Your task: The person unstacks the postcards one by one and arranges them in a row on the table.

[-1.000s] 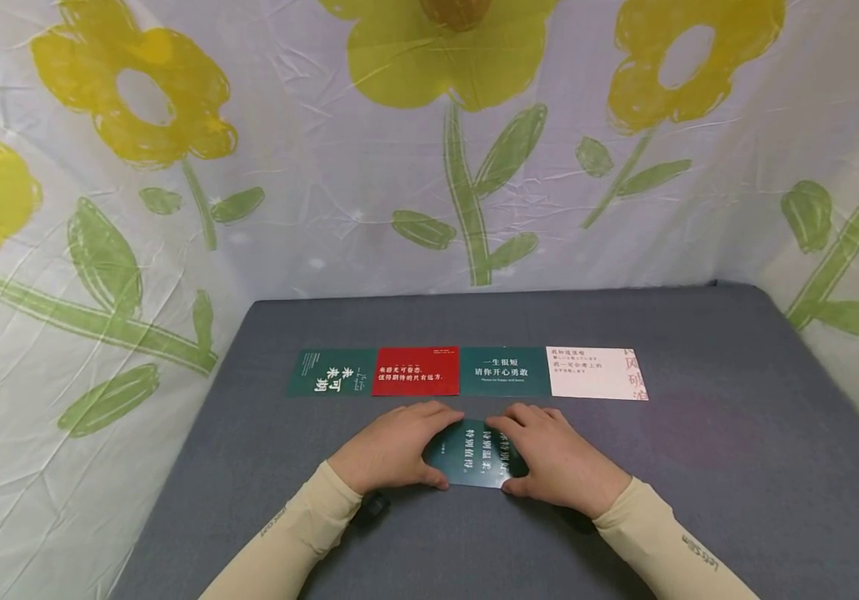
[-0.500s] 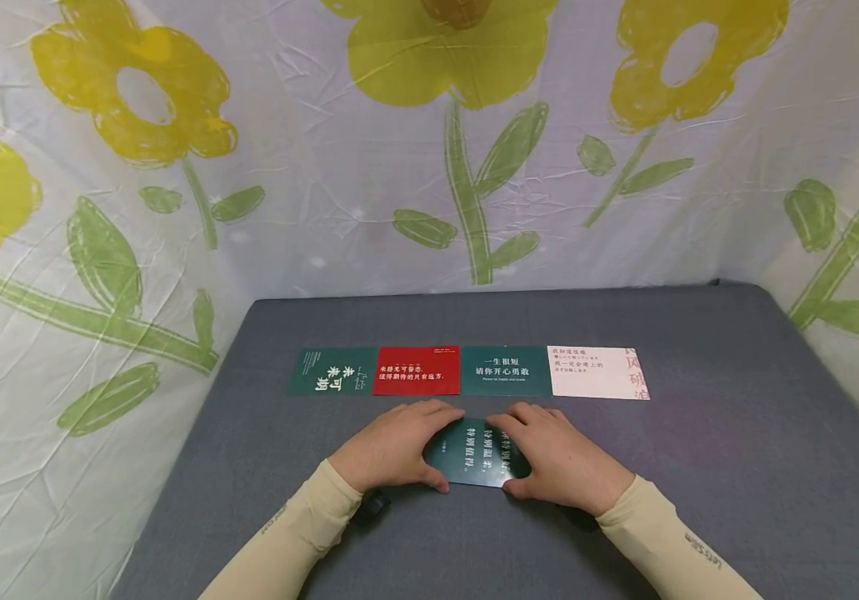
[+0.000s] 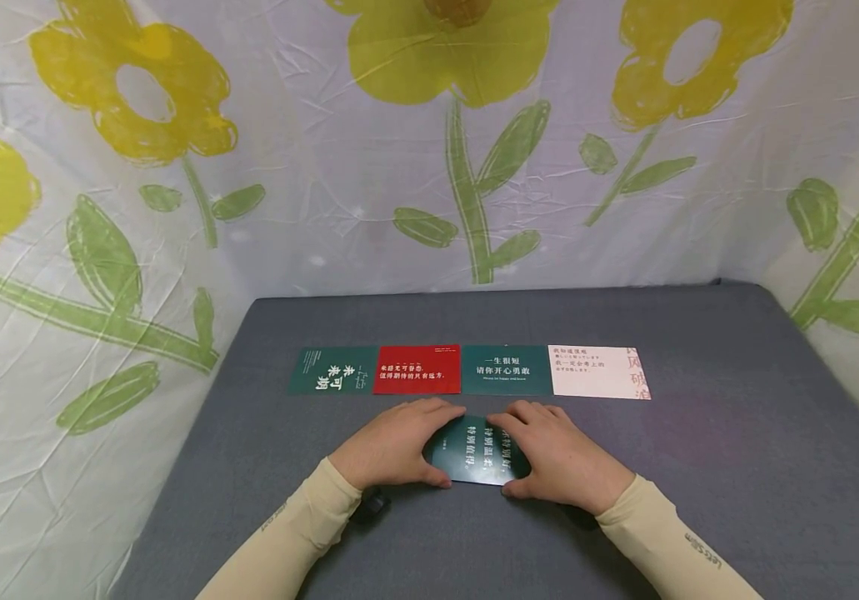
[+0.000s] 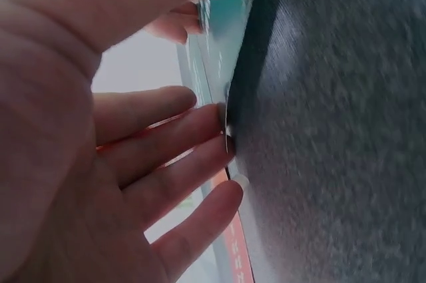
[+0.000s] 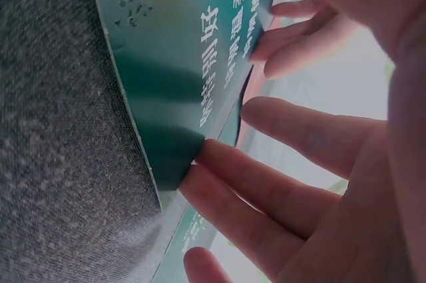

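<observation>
A dark green card (image 3: 477, 450) with white Chinese text lies on the grey table (image 3: 706, 475), near the front middle. My left hand (image 3: 392, 446) holds its left end, with the fingers on the far edge and the thumb on the near edge. My right hand (image 3: 560, 454) grips the right end in the same way. In the left wrist view, the fingertips (image 4: 229, 140) of my left hand (image 4: 100, 130) touch the card (image 4: 223, 50) along its edge. In the right wrist view, the fingers (image 5: 219, 156) of my right hand (image 5: 333, 163) meet the card (image 5: 180, 63) at one corner.
Four cards lie side by side just beyond my hands: a dark green card (image 3: 332, 371), a red card (image 3: 416, 369), a teal card (image 3: 506, 369) and a white card (image 3: 597, 372). A flower-print cloth (image 3: 309, 208) hangs behind and beside the table.
</observation>
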Demonstrator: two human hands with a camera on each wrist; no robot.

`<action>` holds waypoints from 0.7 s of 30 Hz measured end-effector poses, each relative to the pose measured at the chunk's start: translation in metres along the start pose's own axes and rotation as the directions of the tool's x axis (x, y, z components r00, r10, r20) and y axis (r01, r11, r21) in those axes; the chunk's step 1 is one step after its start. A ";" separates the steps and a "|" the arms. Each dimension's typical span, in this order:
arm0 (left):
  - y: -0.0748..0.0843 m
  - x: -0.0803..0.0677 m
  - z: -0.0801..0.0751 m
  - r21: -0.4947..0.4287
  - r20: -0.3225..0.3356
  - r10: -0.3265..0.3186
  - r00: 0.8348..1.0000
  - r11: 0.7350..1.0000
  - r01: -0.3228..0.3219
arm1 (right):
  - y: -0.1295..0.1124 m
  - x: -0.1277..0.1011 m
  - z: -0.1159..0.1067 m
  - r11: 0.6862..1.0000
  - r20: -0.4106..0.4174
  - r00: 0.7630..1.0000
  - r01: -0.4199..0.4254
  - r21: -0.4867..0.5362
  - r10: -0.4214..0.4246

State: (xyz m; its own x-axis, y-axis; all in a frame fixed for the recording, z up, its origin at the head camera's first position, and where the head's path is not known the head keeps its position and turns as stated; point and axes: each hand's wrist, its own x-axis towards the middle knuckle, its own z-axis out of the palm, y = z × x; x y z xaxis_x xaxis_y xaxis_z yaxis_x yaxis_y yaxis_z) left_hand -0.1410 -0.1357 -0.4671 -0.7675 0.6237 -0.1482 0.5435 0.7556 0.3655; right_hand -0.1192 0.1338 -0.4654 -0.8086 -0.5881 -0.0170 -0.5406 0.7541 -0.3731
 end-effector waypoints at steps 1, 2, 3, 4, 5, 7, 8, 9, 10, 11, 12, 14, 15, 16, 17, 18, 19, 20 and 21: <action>0.001 0.001 0.000 -0.002 -0.003 0.002 1.000 1.000 -0.002 | 0.001 -0.001 -0.001 1.000 -0.002 1.000 -0.002 -0.002 0.002; 0.002 0.002 0.000 -0.007 -0.006 0.001 1.000 1.000 -0.001 | 0.002 -0.001 -0.002 1.000 -0.002 1.000 -0.003 -0.006 0.003; 0.003 0.003 0.001 -0.012 -0.009 -0.001 1.000 1.000 0.001 | 0.002 -0.002 -0.003 1.000 -0.002 1.000 -0.004 -0.008 0.004; 0.004 0.004 0.002 -0.016 -0.012 -0.003 1.000 1.000 0.003 | 0.003 -0.002 -0.003 1.000 -0.001 1.000 -0.005 -0.007 0.005; 0.006 0.004 0.004 -0.019 -0.016 -0.005 1.000 1.000 0.005 | 0.004 -0.003 -0.004 1.000 -0.001 1.000 -0.004 -0.006 0.004; 0.010 0.007 0.007 -0.016 -0.025 -0.004 1.000 1.000 0.004 | 0.008 -0.005 -0.007 1.000 0.001 1.000 -0.011 0.001 0.011; 0.013 0.009 0.009 -0.012 -0.030 -0.003 1.000 1.000 0.003 | 0.010 -0.007 -0.007 1.000 0.001 1.000 -0.019 0.006 0.019; 0.016 0.012 0.010 -0.001 -0.039 0.002 0.999 1.000 -0.002 | 0.013 -0.009 -0.009 1.000 -0.002 1.000 -0.030 0.009 0.030; 0.019 0.016 0.011 0.009 -0.048 0.008 0.999 1.000 -0.007 | 0.017 -0.012 -0.011 0.999 -0.007 0.999 -0.040 0.008 0.040; 0.023 0.021 0.012 0.022 -0.058 0.015 0.998 1.000 -0.014 | 0.021 -0.014 -0.013 0.999 -0.016 0.999 -0.049 0.004 0.049; 0.027 0.027 0.011 0.037 -0.065 0.021 0.998 0.999 -0.018 | 0.026 -0.017 -0.015 0.998 -0.027 0.998 -0.058 -0.001 0.058; 0.036 0.041 0.009 0.063 -0.072 0.030 0.997 0.998 -0.026 | 0.037 -0.022 -0.021 0.997 -0.050 0.996 -0.074 -0.011 0.074; 0.040 0.049 0.007 0.077 -0.077 0.035 0.996 0.997 -0.029 | 0.043 -0.025 -0.024 0.997 -0.062 0.995 -0.079 -0.013 0.078; 0.044 0.056 0.005 0.087 -0.077 0.038 0.996 0.996 -0.031 | 0.049 -0.028 -0.027 0.997 -0.075 0.994 -0.082 -0.011 0.081; 0.049 0.064 0.004 0.100 -0.079 0.040 0.996 0.994 -0.032 | 0.056 -0.030 -0.030 0.996 -0.084 0.993 -0.089 -0.010 0.088; 0.054 0.072 0.002 0.108 -0.078 0.042 0.996 0.994 -0.034 | 0.063 -0.033 -0.034 0.995 -0.090 0.991 -0.101 -0.007 0.100; 0.060 0.081 0.000 0.114 -0.079 0.048 0.996 0.993 -0.039 | 0.070 -0.036 -0.039 0.993 -0.094 0.989 -0.116 -0.005 0.115; 0.066 0.091 -0.001 0.119 -0.081 0.055 0.995 0.992 -0.045 | 0.077 -0.040 -0.043 0.991 -0.092 0.987 -0.135 0.002 0.135; 0.073 0.100 -0.002 0.124 -0.083 0.064 0.994 0.991 -0.053 | 0.084 -0.043 -0.048 0.988 -0.090 0.984 -0.154 0.003 0.154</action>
State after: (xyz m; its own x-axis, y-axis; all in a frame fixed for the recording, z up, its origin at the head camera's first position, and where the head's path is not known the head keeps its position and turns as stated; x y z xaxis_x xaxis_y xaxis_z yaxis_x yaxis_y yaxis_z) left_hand -0.1791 -0.0182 -0.4536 -0.7569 0.6518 -0.0476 0.6216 0.7404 0.2558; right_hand -0.1411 0.2371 -0.4513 -0.8998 -0.4363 0.0097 -0.4088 0.8349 -0.3686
